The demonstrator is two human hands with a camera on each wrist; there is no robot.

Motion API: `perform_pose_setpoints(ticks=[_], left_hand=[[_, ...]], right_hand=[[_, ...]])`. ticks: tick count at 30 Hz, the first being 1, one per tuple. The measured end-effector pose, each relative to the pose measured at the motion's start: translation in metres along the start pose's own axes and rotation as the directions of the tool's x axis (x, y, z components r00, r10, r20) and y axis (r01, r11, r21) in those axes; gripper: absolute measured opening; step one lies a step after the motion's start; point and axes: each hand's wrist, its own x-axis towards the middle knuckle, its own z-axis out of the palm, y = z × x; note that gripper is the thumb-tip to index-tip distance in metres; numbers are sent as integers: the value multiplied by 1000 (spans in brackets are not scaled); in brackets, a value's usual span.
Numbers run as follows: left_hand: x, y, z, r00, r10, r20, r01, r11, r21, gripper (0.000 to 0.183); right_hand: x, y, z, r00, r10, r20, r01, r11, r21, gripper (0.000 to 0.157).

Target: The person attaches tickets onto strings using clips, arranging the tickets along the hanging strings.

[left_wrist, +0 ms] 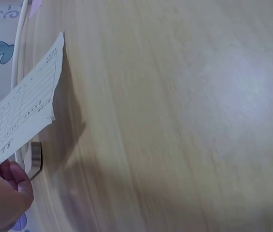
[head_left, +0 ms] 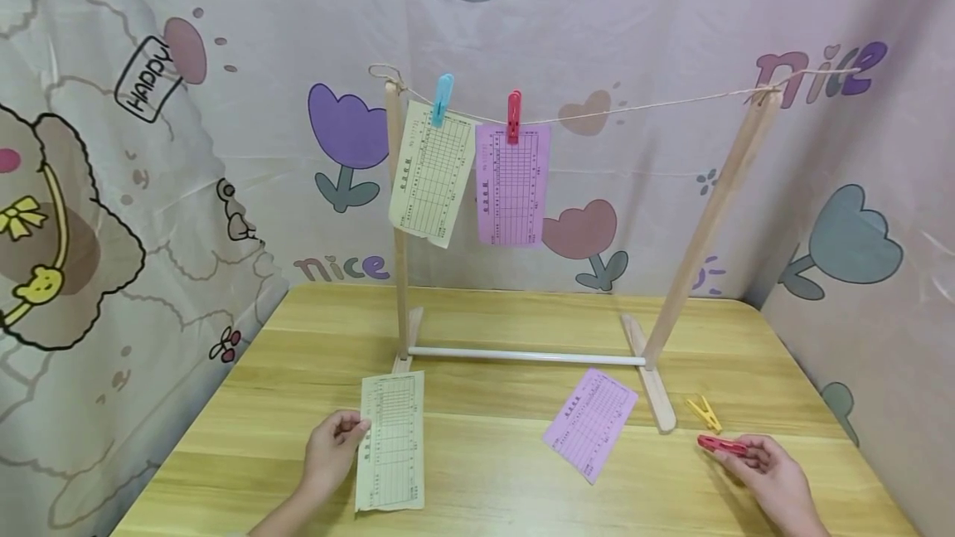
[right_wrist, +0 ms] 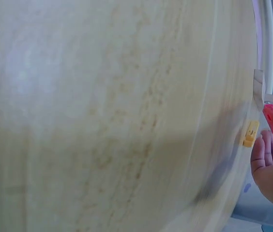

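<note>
At the lower left my left hand (head_left: 333, 447) pinches the left edge of a pale yellow printed slip (head_left: 391, 442); the left wrist view shows this slip (left_wrist: 22, 104) raised off the table, its shadow beneath. My right hand (head_left: 772, 471) holds a red clothespin (head_left: 722, 445) between thumb and fingers at the lower right. Just beyond it a yellow clothespin (head_left: 704, 413) lies on the table. A pink printed slip (head_left: 592, 423) lies slanted between the two hands.
A wooden stand with a left post (head_left: 403, 288), a right post (head_left: 709, 230) and a white crossbar (head_left: 522, 356) carries a string (head_left: 642, 110). From it hang a yellow slip (head_left: 433, 176) under a blue clothespin (head_left: 443, 98) and a pink slip (head_left: 512, 189) under a red one.
</note>
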Motion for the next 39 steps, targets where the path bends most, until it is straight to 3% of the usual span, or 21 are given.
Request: perform_pose_setpoints(ticks=[7, 14, 19, 22, 30, 39], left_hand=[[4, 6, 10, 1000, -13, 9, 14, 999, -38, 19], [11, 20, 20, 1000, 1, 12, 0, 995, -98, 20], [15, 33, 27, 1000, 22, 10, -20, 988, -152, 22], [17, 40, 33, 999, 34, 14, -31, 985, -171, 22], [21, 52, 49, 997, 77, 16, -71, 968, -239, 16], [25, 67, 62, 993, 118, 10, -110, 951, -289, 17]], right_hand=[[-2, -4, 0, 1000, -28, -4, 28, 998, 49, 47], [-1, -10, 1, 989, -144, -39, 148, 983, 108, 43], [0, -19, 0, 989, -139, -48, 145, 979, 140, 47], [0, -25, -1, 989, -134, -61, 142, 979, 143, 44], [4, -36, 2, 972, -207, -111, 226, 953, 204, 32], [8, -53, -1, 982, -174, -72, 185, 961, 204, 33]])
